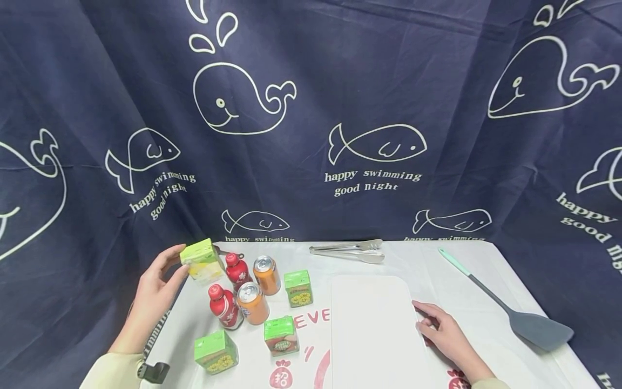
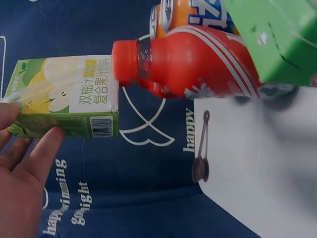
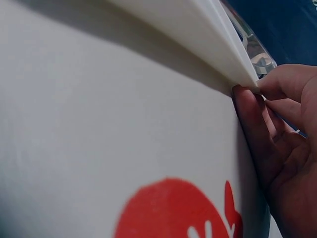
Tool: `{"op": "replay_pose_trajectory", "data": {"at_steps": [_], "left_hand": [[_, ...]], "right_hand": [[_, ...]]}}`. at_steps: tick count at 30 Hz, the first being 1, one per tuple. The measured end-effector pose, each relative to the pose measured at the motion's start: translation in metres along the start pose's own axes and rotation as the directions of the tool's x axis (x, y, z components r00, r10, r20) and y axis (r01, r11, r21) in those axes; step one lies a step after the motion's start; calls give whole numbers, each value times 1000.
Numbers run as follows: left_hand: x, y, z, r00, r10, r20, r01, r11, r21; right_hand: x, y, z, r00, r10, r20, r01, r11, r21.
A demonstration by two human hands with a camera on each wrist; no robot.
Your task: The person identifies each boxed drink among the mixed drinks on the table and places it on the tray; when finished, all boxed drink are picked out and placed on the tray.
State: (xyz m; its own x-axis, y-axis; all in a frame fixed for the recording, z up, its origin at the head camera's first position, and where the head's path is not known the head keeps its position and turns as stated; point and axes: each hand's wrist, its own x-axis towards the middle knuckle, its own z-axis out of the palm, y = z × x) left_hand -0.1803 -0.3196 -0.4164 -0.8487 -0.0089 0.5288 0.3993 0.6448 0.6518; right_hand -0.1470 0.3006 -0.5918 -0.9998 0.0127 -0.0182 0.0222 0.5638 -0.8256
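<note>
My left hand (image 1: 154, 289) grips a green and yellow juice carton (image 1: 203, 263) between thumb and fingers at the table's far left. In the left wrist view the carton (image 2: 67, 94) appears raised, its base around the level of a red bottle's cap (image 2: 125, 60). Near it stand two red bottles (image 1: 225, 309) and two orange cans (image 1: 254, 307). My right hand (image 1: 439, 330) pinches the right edge of a white board (image 1: 373, 329). Seen from the right wrist, that board's edge (image 3: 218, 44) sits between thumb and fingers, tilted up from the tablecloth.
Three small green juice boxes (image 1: 282, 336) stand around the cans and bottles. Metal tongs (image 1: 346, 252) lie at the back edge, and a spatula (image 1: 536, 329) lies at the right. A dark spoon-like utensil (image 2: 200, 168) lies behind the bottles. A navy curtain (image 1: 311, 108) hangs behind.
</note>
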Motion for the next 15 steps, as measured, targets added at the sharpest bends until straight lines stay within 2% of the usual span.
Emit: {"op": "replay_pose_trajectory", "data": {"at_steps": [5, 9, 15], "left_hand": [[6, 8, 7, 999, 22, 25, -21, 999, -44], [9, 15, 12, 999, 20, 43, -18, 999, -42], [17, 19, 23, 997, 39, 67, -36, 998, -49]], "right_hand": [[0, 0, 1, 1000, 16, 5, -16, 999, 35], [0, 0, 1, 1000, 21, 8, -21, 998, 60], [1, 1, 1, 1000, 15, -2, -15, 999, 34]]}}
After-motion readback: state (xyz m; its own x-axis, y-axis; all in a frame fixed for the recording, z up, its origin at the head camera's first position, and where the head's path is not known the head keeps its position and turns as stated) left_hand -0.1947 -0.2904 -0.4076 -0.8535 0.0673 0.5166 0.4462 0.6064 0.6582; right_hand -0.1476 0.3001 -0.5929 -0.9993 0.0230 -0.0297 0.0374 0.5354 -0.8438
